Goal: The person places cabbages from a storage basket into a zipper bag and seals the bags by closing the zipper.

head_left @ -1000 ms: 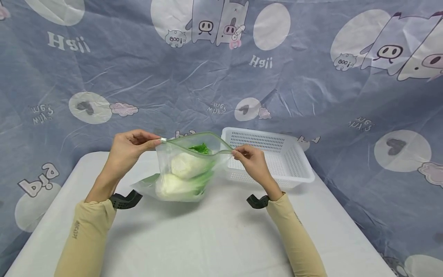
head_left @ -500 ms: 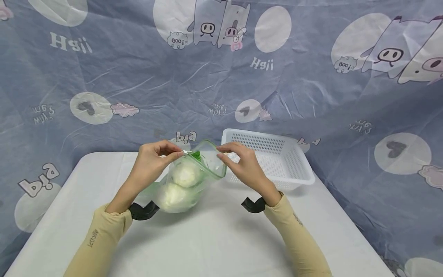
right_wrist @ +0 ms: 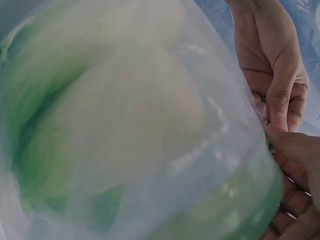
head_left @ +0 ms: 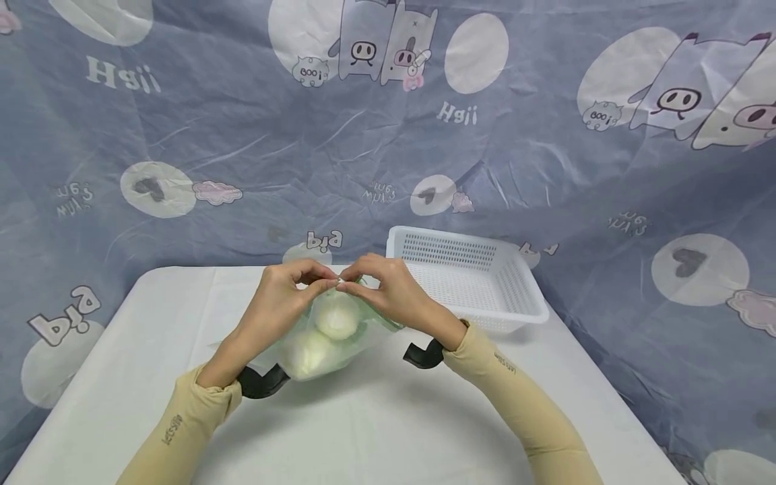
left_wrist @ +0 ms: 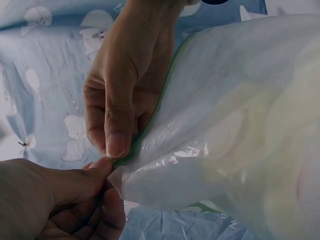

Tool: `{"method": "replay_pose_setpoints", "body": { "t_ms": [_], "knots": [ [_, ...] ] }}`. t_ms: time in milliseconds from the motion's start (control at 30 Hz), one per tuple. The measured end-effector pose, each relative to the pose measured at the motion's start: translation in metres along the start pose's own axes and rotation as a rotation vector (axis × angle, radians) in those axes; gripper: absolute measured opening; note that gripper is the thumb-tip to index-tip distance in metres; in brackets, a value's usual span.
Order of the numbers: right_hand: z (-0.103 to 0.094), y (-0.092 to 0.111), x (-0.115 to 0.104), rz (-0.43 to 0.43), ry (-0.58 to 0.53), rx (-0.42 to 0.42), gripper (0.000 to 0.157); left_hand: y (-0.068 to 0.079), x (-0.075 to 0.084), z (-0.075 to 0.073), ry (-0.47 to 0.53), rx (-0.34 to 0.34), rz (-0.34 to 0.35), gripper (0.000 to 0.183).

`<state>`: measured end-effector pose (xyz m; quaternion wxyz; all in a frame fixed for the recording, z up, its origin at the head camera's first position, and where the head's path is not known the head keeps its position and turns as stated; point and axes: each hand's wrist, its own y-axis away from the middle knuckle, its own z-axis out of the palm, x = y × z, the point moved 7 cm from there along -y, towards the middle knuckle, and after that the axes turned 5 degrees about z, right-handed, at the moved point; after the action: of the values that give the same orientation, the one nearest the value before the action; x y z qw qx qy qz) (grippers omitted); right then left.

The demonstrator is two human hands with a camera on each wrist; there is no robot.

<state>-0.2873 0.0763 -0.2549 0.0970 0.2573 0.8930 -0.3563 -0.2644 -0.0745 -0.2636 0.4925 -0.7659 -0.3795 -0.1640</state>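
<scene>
A clear zip bag [head_left: 370, 340] with a green-lined mouth hangs tilted close over the table. Inside it sit two pale cabbages, one [head_left: 336, 318] above the other [head_left: 308, 356], with green leaves showing through the plastic in the right wrist view. My left hand [head_left: 279, 300] pinches the bag's top corner between thumb and fingers. Right beside it, my right hand [head_left: 393, 289] pinches the green zip edge, thumb tips meeting in the left wrist view. The rest of the bag's mouth slopes down behind the right hand, partly hidden.
A white perforated plastic basket [head_left: 521, 311] stands at the back right of the white-covered table [head_left: 376, 431]. A printed blue-grey cloth [head_left: 291, 148] hangs behind. Black camera mounts [head_left: 424, 355] sit under both wrists.
The right hand has come left along the zip edge to meet the left hand, which moved right and slightly down. The bag's mouth, spread wide earlier, is now drawn together at the hands.
</scene>
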Motion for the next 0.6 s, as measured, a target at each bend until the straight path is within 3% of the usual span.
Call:
{"method": "replay_pose_setpoints", "body": {
  "t_ms": [133,367,600],
  "knots": [
    [0.002,0.003,0.012,0.023,0.012,0.01,0.009,-0.003,-0.008,-0.018,-0.057,0.006,-0.033,0.004],
    [0.008,0.017,0.046,0.151,0.002,-0.057,0.01,-0.004,-0.037,-0.059,-0.085,0.066,-0.15,0.014],
    [0.015,0.035,0.073,0.229,-0.02,-0.113,0.01,-0.001,-0.053,-0.091,-0.087,0.183,-0.189,0.02]
  ]
}}
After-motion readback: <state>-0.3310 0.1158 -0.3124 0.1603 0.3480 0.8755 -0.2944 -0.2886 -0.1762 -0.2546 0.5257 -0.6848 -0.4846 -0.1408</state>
